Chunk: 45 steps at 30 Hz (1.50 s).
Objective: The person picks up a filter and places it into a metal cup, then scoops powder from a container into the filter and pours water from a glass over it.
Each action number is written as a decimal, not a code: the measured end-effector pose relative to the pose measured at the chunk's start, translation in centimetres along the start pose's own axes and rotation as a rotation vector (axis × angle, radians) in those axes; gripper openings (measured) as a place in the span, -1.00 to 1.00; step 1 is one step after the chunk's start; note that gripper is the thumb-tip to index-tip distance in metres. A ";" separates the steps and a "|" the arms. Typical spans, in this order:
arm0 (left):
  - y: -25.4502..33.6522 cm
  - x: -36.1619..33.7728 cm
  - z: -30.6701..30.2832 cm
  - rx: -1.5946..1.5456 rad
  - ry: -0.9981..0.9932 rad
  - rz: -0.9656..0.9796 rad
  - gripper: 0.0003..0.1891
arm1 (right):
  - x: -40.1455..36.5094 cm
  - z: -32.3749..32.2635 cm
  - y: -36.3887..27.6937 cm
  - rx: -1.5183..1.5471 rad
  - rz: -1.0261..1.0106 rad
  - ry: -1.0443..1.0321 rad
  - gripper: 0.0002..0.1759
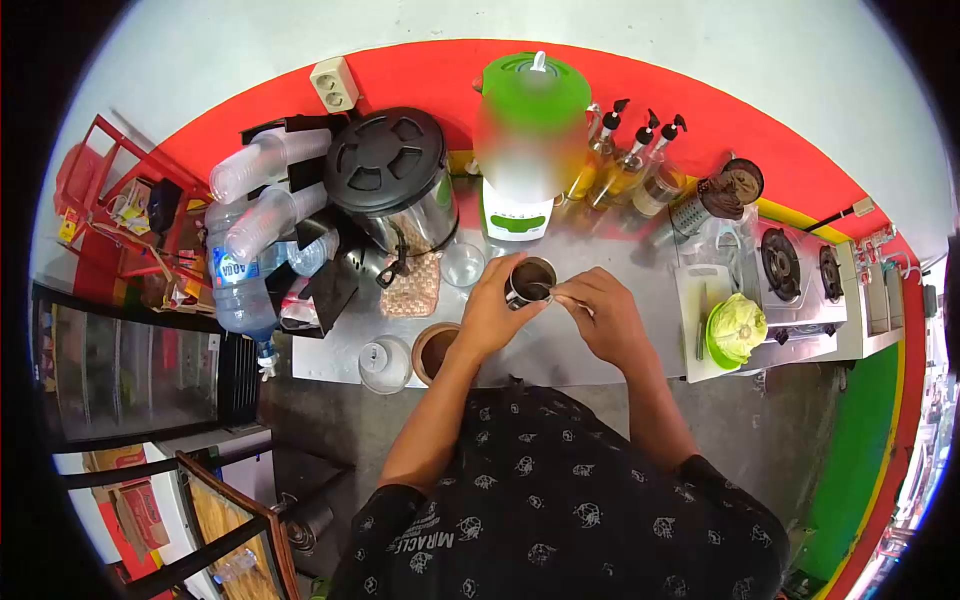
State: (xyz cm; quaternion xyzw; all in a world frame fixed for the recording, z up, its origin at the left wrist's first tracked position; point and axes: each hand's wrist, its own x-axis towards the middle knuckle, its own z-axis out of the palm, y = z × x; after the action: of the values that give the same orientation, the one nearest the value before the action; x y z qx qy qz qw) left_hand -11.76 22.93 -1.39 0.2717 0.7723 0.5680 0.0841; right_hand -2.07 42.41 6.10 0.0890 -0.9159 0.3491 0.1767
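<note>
My left hand (pixel 492 308) is wrapped around a cup (pixel 513 298) with dark brown contents, held over the metal counter. In my right hand (pixel 606 315), closed fingers pinch a thin spoon (pixel 541 287) whose end reaches into the cup. Left of my left forearm, partly covered by it, stands an open round container (pixel 424 345) with brown contents. Beside it sits a clear round lid or tub (pixel 385 365). A clear drinking glass (pixel 462 265) stands just behind my left hand.
Behind the hands are a white-and-green blender-like appliance (pixel 517 205), a steel drum with a black lid (pixel 388 165) and several pump bottles (pixel 640 165). To the right, a cabbage (pixel 738 328) rests in a green bowl beside a gas stove (pixel 800 290). Stacked plastic cups (pixel 270 165) lie left.
</note>
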 end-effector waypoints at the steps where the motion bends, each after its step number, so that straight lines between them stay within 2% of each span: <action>1: 0.1 0.0 -0.1 -0.001 -0.001 0.000 -0.14 | 0.0 0.3 0.2 0.002 0.009 -0.007 -0.81; 3: 0.3 0.1 -0.2 0.032 -0.010 0.046 -0.15 | -0.1 1.0 0.6 0.004 0.000 0.008 -0.81; 6: 0.1 0.1 -0.1 -0.031 -0.004 -0.011 -0.14 | -0.1 1.0 0.7 0.008 -0.007 0.017 -0.81; 9: -0.3 0.1 -0.2 0.036 0.000 0.037 -0.14 | 0.1 0.9 1.0 0.005 -0.002 0.037 -0.81; 14: -0.1 0.1 0.0 0.001 0.001 0.008 -0.15 | 0.2 1.1 1.4 0.013 -0.039 0.048 -0.82; 16: -0.1 0.1 -0.1 0.000 0.005 0.011 -0.15 | 0.3 0.7 1.3 0.018 0.028 0.029 -0.83; 19: 0.1 0.0 0.0 -0.010 -0.003 -0.004 -0.15 | 0.7 1.0 1.6 0.020 -0.010 0.076 -0.84; 25: 0.2 0.1 -0.2 0.081 0.000 0.059 -0.15 | 0.6 0.6 1.5 0.052 0.056 0.018 -0.87; 30: 0.1 0.1 -0.1 0.052 -0.010 0.041 -0.14 | 0.6 0.9 1.6 0.068 0.018 0.050 -0.88; 32: 0.0 0.0 -0.1 0.017 -0.007 0.005 -0.14 | 0.7 0.5 1.3 0.092 0.059 -0.005 -0.89; 36: 0.2 0.0 0.0 0.042 -0.007 -0.017 -0.14 | 0.6 1.1 2.2 0.084 0.103 0.035 -0.90; 39: 0.1 0.0 0.1 -0.057 -0.012 -0.063 -0.14 | 0.5 1.4 2.2 0.124 0.031 0.066 -0.91; 41: 0.4 0.0 -0.1 0.062 0.000 0.019 -0.16 | 0.3 0.9 1.8 0.128 0.076 0.030 -0.90; 45: -0.1 0.0 0.1 0.071 0.017 0.044 -0.16 | 0.2 1.0 2.4 0.104 0.117 0.045 -0.90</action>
State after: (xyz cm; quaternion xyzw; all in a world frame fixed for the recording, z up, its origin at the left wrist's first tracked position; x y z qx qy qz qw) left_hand -11.76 22.93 -1.52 0.2867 0.7864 0.5443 0.0554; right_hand -3.22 43.55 4.02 0.0363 -0.8961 0.4078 0.1716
